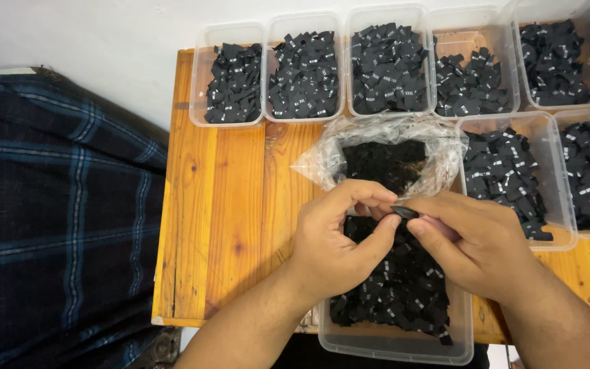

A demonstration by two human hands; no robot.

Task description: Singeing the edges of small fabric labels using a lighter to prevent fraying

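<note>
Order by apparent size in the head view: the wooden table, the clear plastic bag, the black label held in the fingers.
1. wooden table
2. clear plastic bag
3. black label, smallest, pinched between both hands.

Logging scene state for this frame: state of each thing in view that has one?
left hand: pinching a black label, over the near tub
right hand: pinching the same black label
plastic bag: open, dark labels inside
near tub: lidless, part filled with labels
back tubs: lidless, holding black labels
table: tubs along its back edge
</note>
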